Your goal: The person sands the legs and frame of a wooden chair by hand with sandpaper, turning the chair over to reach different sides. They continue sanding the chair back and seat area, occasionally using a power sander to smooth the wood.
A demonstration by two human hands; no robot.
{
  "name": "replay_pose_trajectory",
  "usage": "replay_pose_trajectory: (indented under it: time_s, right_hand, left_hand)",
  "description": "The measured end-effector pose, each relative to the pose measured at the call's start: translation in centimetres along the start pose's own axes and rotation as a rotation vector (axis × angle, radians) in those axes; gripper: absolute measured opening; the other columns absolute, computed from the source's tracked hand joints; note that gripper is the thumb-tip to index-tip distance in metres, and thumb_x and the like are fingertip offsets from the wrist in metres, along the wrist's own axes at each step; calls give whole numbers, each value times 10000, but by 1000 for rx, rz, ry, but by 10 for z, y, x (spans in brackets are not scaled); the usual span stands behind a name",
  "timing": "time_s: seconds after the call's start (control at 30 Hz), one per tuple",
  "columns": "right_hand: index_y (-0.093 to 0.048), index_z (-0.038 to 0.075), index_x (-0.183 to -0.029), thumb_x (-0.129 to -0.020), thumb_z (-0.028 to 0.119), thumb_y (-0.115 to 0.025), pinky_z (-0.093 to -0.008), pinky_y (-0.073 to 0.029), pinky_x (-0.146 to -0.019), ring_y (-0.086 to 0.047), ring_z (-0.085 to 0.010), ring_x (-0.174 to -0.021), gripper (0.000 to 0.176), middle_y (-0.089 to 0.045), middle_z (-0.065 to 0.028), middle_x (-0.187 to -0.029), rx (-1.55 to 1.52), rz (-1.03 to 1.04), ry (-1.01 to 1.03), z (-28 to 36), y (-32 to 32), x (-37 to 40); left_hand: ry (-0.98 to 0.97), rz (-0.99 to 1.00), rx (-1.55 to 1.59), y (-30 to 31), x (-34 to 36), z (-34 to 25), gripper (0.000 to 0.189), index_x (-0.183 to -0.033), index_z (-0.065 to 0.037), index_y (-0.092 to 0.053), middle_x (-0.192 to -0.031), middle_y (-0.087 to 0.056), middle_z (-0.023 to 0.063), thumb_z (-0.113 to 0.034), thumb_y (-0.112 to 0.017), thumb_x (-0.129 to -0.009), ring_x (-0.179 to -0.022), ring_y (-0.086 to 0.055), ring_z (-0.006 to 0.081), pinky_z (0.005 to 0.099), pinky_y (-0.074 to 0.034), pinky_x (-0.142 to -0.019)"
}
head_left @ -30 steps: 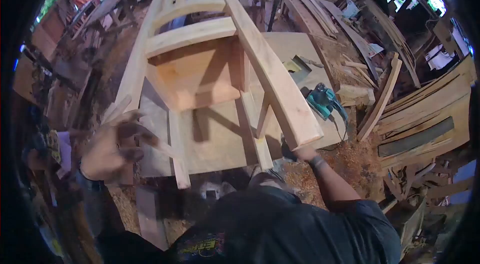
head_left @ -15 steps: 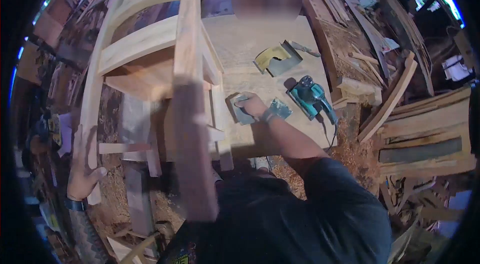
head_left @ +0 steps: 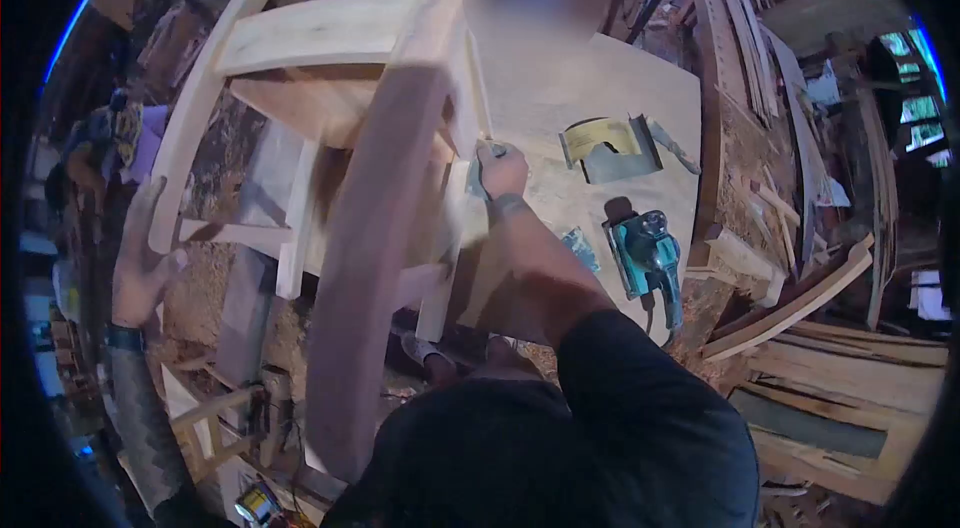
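A pale wooden chair lies tilted on the left, its broad near post crossing in front of me. My left hand is open against the end of the far post, fingers stretched along it and thumb apart. Over the board, my right hand is closed on a piece of grey sandpaper, close against the chair's side. Much of that sandpaper is hidden by the fingers.
A teal power sander stands on the board at right, its cord trailing. Nearby lie curled yellow-backed sandpaper and a small greenish scrap. Planks are stacked at right. A person with a blurred head is across the board.
My right hand has lifted the sandpaper from the board and moved it up to the chair's side. The view has shifted, and the chair appears closer and tilted more. My left hand stays at the post.
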State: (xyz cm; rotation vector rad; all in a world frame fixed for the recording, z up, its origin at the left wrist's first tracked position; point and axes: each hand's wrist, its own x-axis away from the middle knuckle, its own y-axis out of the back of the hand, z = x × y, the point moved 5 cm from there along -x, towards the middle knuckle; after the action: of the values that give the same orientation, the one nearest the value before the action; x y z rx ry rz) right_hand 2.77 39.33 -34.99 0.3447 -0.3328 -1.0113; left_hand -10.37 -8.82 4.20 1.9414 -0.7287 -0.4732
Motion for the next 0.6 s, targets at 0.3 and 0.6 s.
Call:
replay_pose_trajectory:
  time_s: [0.3, 0.6]
  right_hand:
    - [-723, 9, -983, -856, 370, -753, -530, -559, -839, -715, -462, -908, 384, -733, -281, -931, 153, -36, 120, 11, -1, 3]
    - [-717, -4, -966, -855, 364, -768, -502, -558, -806, -714, -458, -905, 388, -724, -288, -920, 163, -90, 97, 13, -3, 4]
  left_hand:
    - [-8, -2, 8, 2, 2, 12, 883, -1614, -73, -378, -1673, -338, 144, -497, -722, -919, -1569, -279, 290, 453, -262, -1256]
    - [-29, 14, -76, 3, 0, 12, 856, -1609, -66, -384, -1680, -328, 140, -449, -712, -918, -1573, -268, 282, 447, -240, -1268]
